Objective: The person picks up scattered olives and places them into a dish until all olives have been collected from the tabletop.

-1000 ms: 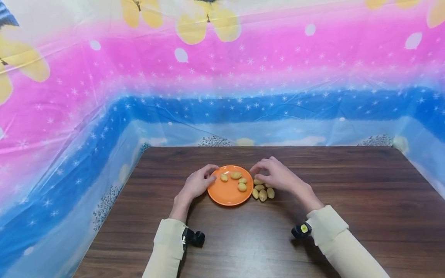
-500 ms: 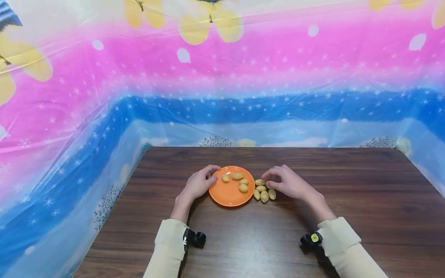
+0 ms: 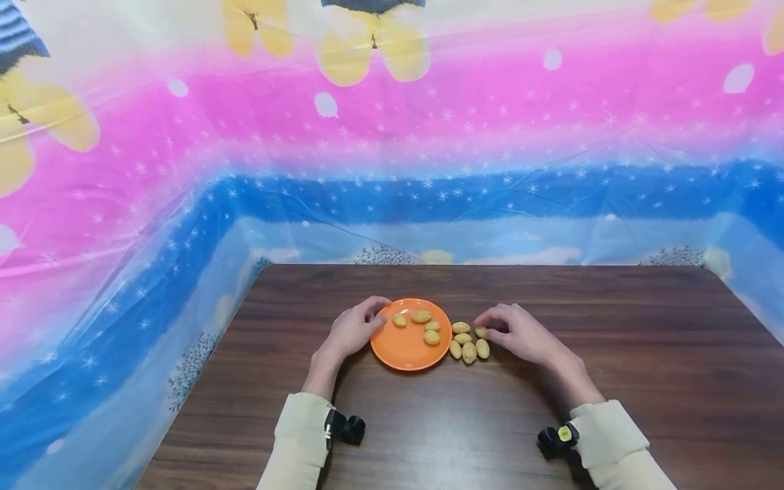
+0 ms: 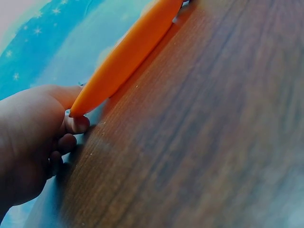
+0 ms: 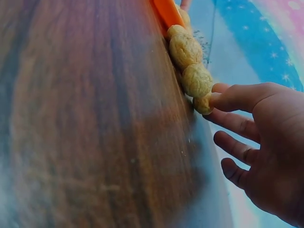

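In the head view, my left hand (image 3: 351, 331) grips the left rim of a round orange plate (image 3: 401, 354). The left wrist view shows the plate edge (image 4: 124, 53) between thumb and forefinger. Several small, oval, yellow-brown wrinkled pieces, like nuts or dried fruit, lie on the plate, one of them a longer piece (image 3: 421, 316). Just right of the plate is a cluster of similar pieces (image 3: 469, 352) on the table. My right hand (image 3: 523, 335) pinches the oval piece (image 5: 203, 104) at the cluster's far right between thumb and forefinger, its other fingers spread loosely behind.
The dark wood-grain table (image 3: 447, 435) reaches back to a pink and blue patterned cloth (image 3: 392, 197) hung around it. Each wrist carries a small black camera, the left camera (image 3: 346, 427) and the right camera (image 3: 557, 441) both facing inward.
My right hand has moved right, from beside the plate to the far right piece of the cluster, and now pinches it. The left hand stays on the plate rim.
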`<state>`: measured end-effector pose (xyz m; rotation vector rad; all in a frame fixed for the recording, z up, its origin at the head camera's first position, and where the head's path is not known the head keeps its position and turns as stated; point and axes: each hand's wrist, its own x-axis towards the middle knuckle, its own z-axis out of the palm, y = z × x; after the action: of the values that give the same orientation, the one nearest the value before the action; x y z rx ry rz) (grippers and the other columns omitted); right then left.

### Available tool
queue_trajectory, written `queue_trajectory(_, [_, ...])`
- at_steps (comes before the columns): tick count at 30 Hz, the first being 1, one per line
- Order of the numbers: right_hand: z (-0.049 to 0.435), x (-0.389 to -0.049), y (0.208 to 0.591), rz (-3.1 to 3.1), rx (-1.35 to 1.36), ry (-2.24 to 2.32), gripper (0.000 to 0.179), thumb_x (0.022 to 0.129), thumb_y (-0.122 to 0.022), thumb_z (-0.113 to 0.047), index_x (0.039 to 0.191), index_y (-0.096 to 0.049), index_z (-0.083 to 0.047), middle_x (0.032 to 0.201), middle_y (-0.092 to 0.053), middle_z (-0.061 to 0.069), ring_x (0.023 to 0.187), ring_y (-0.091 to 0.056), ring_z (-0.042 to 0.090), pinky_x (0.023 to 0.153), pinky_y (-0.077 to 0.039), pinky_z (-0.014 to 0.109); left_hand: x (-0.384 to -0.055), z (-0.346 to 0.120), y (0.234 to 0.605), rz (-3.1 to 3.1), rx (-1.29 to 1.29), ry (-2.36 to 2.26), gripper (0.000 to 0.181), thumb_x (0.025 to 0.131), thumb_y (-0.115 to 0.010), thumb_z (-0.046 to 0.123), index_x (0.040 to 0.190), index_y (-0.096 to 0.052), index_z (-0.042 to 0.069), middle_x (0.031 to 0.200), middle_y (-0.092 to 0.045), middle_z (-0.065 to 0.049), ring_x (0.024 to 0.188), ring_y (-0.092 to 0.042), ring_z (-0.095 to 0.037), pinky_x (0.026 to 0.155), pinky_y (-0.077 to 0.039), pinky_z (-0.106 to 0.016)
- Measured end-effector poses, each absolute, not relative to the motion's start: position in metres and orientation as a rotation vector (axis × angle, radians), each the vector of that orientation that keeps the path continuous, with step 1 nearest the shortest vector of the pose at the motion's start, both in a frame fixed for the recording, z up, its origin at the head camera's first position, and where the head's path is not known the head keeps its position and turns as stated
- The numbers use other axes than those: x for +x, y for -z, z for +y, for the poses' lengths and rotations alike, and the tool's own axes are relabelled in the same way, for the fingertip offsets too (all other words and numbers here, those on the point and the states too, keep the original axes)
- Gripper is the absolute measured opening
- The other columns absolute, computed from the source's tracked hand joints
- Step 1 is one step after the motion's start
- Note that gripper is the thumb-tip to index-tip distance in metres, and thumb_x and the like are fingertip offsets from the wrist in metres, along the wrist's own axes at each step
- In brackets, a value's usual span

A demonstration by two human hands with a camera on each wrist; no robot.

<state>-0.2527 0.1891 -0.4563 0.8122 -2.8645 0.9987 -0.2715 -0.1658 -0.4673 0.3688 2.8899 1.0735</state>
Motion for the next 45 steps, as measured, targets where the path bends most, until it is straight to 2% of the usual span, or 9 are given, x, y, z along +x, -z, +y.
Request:
queue_trajectory(6, [0.191,-0.253,0.461,-2.838,0.856,-1.065,0.019,0.098,-0.065,-0.010,0.115,-0.073,-0.012,0.111,-0.070,0.001,0.101,-0.064,0.020,0.086,-0.050,0.045,-0.271,-0.165,0.467,2.892,0.378,-1.080,0.032,0.102,-0.060,0.030,0.135,-0.059,0.029,0.075,-0.052,-0.002,0.060,-0.046,-0.020,0.059,-0.033,-0.032])
queue_trajectory(23, [0.190,-0.249,0.458,-2.828,0.697,-1.095,0.017,0.094,-0.070,-0.012,0.110,-0.075,-0.016,0.108,-0.068,0.000,0.091,-0.059,0.018,0.080,-0.047,0.041,-0.271,-0.164,0.468,2.897,0.374,-1.066,0.033,0.103,-0.059,0.031,0.135,-0.059,0.029,0.075,-0.053,-0.001,0.060,-0.047,-0.019,0.058,-0.034,-0.031])
queue_trajectory(45, [0.172,-0.251,0.445,-2.749,0.803,-1.145,0.019,0.093,-0.071,-0.009,0.111,-0.075,-0.015,0.107,-0.068,0.000,0.091,-0.062,0.015,0.081,-0.051,0.041,-0.270,-0.165,0.467,2.910,0.398,-1.074,0.031,0.102,-0.060,0.029,0.134,-0.060,0.028,0.073,-0.051,0.000,0.057,-0.045,-0.017,0.057,-0.033,-0.030])
